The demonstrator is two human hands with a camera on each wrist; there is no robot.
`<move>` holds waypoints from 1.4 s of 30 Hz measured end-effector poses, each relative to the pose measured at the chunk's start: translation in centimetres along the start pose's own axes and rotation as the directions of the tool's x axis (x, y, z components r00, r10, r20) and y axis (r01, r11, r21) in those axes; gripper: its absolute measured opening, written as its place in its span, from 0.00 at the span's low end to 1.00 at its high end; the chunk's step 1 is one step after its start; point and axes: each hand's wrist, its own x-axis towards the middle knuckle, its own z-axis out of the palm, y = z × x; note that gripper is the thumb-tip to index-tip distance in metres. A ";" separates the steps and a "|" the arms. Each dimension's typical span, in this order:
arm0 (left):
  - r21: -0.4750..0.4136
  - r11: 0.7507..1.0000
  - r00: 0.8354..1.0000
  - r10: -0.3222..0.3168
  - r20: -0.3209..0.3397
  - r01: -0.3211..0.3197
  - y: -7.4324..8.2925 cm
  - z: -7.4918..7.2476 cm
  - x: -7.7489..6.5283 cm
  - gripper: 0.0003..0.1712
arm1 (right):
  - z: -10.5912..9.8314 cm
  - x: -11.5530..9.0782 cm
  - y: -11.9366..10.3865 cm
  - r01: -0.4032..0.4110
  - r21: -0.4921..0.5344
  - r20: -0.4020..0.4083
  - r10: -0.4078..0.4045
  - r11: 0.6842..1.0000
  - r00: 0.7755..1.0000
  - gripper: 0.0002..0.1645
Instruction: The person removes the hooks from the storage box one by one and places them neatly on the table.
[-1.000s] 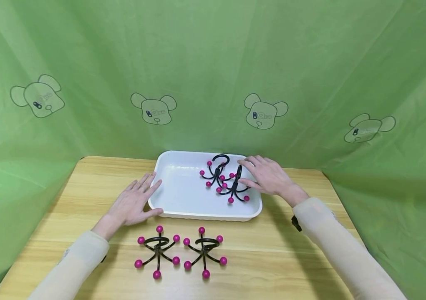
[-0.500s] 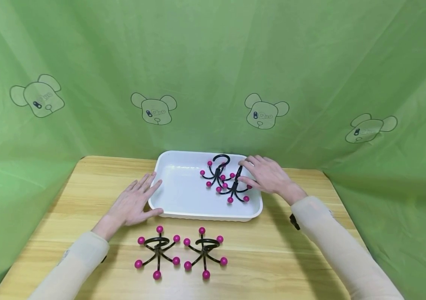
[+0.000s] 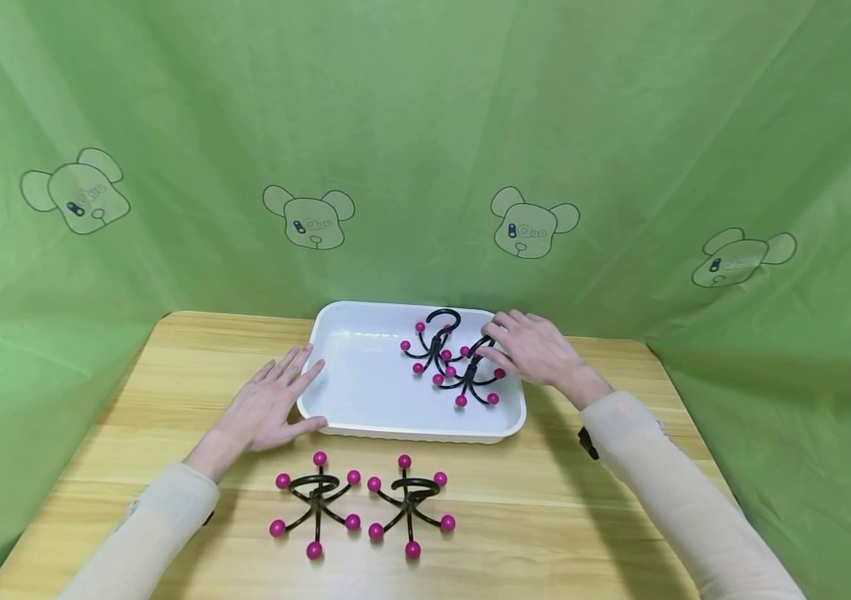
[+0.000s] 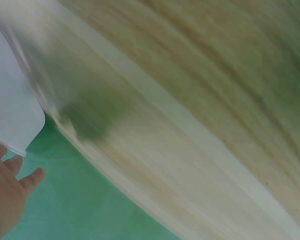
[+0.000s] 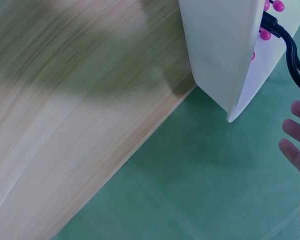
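Observation:
A white tray [image 3: 353, 379] holds two black swivel hook hangers with pink ball tips on their arms. My right hand [image 3: 536, 350] reaches over the tray's right side, thumb and forefinger at the hook of the nearer hanger [image 3: 471, 377]. In the right wrist view, that black hook [image 5: 289, 49] rises above the tray's edge, beside several extended fingers [image 5: 296, 131]. Just behind and left stands the other hanger [image 3: 436, 346], its hook upright. My left hand [image 3: 269, 407] rests at the tray's left side, fingers spread and thumb against the front left corner.
Two more hangers, a left one [image 3: 316, 502] and a right one [image 3: 409, 502], stand side by side on the wooden table [image 3: 545, 517] in front of the tray. A green curtain [image 3: 410, 133] with bear-head drawings surrounds the table's back and sides.
The nearer hanger's hook has turned from edge-on to a visible curve leaning right, and my right fingertips have shifted slightly right with it. My left hand stays where it was.

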 end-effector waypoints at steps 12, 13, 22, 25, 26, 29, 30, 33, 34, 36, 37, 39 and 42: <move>0.001 1.000 1.000 -0.002 -0.004 0.002 0.0 0.0 0.0 0.57 | 0.1 -0.2 0.1 0.022 -0.025 -0.024 -0.023 0.999 0.999 0.19; -0.001 1.000 1.000 -0.002 -0.003 0.002 0.0 0.0 0.0 0.57 | 0.1 -0.2 0.1 0.023 -0.024 -0.026 -0.024 0.999 0.999 0.18; -0.009 1.000 1.000 -0.003 0.003 0.003 0.1 -0.2 -0.1 0.56 | 0.0 -0.2 0.1 0.054 -0.025 -0.073 -0.056 0.998 0.996 0.13; -0.010 1.000 1.000 -0.005 0.004 0.005 0.2 -0.2 0.0 0.56 | 0.0 -0.2 0.0 0.066 -0.033 -0.078 -0.068 0.997 0.995 0.12; -0.011 1.000 1.000 -0.006 0.005 0.006 0.2 -0.2 0.0 0.56 | -0.1 -0.2 0.0 0.070 -0.034 -0.078 -0.073 0.997 0.994 0.12; -0.010 1.000 1.000 -0.005 0.001 0.005 0.2 -0.2 0.0 0.56 | -0.3 -0.2 -0.1 0.080 -0.040 -0.082 -0.083 0.996 0.993 0.12; -0.009 1.000 1.000 -0.005 -0.002 0.005 0.2 -0.2 0.0 0.56 | -0.4 -0.2 -0.2 0.083 -0.041 -0.087 -0.086 0.996 0.993 0.12; -0.012 1.000 1.000 0.002 -0.019 -0.003 0.2 -0.1 -0.1 0.55 | -0.7 -0.3 -0.2 0.086 -0.045 -0.101 -0.090 0.995 0.991 0.12; -0.010 1.000 1.000 0.005 -0.025 -0.005 0.2 0.0 -0.1 0.55 | -0.8 -0.3 -0.2 0.086 -0.045 -0.106 -0.091 0.995 0.990 0.13; -0.009 1.000 0.999 0.006 -0.031 -0.007 0.2 0.0 -0.1 0.55 | -1.1 -0.4 -0.2 0.085 -0.047 -0.114 -0.090 0.995 0.989 0.13; -0.011 1.000 0.999 0.007 -0.032 -0.008 0.1 0.0 -0.1 0.55 | -1.3 -0.4 -0.2 0.084 -0.048 -0.116 -0.089 0.995 0.989 0.13; -0.006 1.000 1.000 0.004 -0.024 -0.004 0.1 0.0 -0.1 0.55 | -1.6 -0.5 -0.2 0.082 -0.050 -0.121 -0.088 0.995 0.989 0.13; -0.004 1.000 1.000 -0.001 -0.009 0.001 0.2 -0.2 -0.1 0.56 | -2.2 -0.7 -0.2 0.083 -0.057 -0.136 -0.090 0.995 0.987 0.13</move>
